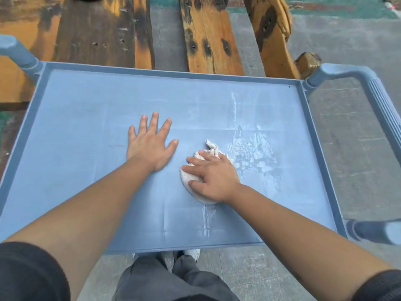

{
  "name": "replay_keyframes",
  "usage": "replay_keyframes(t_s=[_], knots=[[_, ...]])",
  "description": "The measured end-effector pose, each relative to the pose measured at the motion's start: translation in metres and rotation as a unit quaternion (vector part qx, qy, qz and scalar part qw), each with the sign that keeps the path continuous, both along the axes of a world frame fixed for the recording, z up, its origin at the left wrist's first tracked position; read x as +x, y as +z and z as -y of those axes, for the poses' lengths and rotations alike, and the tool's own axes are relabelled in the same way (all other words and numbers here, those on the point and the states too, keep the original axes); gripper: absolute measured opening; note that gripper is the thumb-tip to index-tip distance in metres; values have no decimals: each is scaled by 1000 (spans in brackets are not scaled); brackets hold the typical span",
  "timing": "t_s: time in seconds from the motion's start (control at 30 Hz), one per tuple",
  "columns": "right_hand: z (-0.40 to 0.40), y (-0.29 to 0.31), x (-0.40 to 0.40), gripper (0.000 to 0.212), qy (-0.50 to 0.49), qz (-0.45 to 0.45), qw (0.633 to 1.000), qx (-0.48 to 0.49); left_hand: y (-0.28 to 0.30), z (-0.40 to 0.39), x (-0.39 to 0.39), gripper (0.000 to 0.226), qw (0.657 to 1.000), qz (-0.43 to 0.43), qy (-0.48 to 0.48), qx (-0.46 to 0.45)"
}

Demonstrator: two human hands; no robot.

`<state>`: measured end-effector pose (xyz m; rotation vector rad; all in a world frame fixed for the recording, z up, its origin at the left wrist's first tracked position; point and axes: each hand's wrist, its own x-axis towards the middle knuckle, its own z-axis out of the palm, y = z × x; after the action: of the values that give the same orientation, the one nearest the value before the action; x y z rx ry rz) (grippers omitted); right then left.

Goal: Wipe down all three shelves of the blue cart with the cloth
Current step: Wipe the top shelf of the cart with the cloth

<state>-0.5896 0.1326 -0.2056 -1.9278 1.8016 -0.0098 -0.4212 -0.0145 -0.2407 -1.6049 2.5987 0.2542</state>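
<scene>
The blue cart's top shelf [86, 118] fills the middle of the view, a flat tray with a raised rim. My right hand [213, 173] presses a bunched white cloth [196, 185] onto the shelf just right of centre. Wet, soapy streaks [253, 153] mark the surface to the right of the cloth. My left hand [150, 143] lies flat on the shelf with fingers spread, a little left of the cloth and apart from it. The two lower shelves are hidden beneath the top one.
The cart's blue handle [382, 105] curves along the right side, and a blue post [19, 53] rises at the back left. Weathered wooden planks [208, 38] and a bench stand just beyond the cart. Grey concrete floor [347, 170] lies around it.
</scene>
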Motion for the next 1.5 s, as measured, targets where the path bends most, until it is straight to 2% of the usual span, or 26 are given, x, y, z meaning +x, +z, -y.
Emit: replay_keyframes(t_s=[0.2,0.33,0.43,0.6,0.67,0.73,0.77,0.83,0.87,0.93,1.0,1.2,1.5], knots=[[-51,15,-1,41,166,40,985,20,0,0,1,71,1000,6,0,-7],[-88,21,-12,27,186,96,976,53,0,1,1,72,1000,7,1,-7],[-112,24,-23,22,166,97,979,68,2,0,1,71,1000,9,-3,-6],[-136,38,-31,22,128,31,990,57,11,-8,-5,68,999,51,6,5],[-148,42,-22,22,96,16,995,0,16,-19,-12,64,999,41,20,9],[-161,41,-9,22,-10,-6,993,-115,20,-34,-20,61,999,-3,30,32],[-162,40,-1,32,-82,-27,987,-138,19,-42,-22,61,999,-17,23,42],[-160,35,10,61,-200,-67,973,-90,15,-60,-24,61,999,-26,-10,42],[-158,30,12,72,-221,-81,970,-60,13,-68,-25,63,999,-25,-22,39],[-155,19,11,83,-192,-103,976,-28,12,-73,-27,67,999,-18,-28,37],[-151,12,5,85,-131,-125,983,-27,12,-69,-30,70,999,-4,-31,34],[-133,1,-17,74,-43,-123,990,-56,6,-62,-29,70,998,33,-53,18],[-44,-9,-55,62,-44,-134,986,-88,5,-61,-31,70,998,40,-43,16]])
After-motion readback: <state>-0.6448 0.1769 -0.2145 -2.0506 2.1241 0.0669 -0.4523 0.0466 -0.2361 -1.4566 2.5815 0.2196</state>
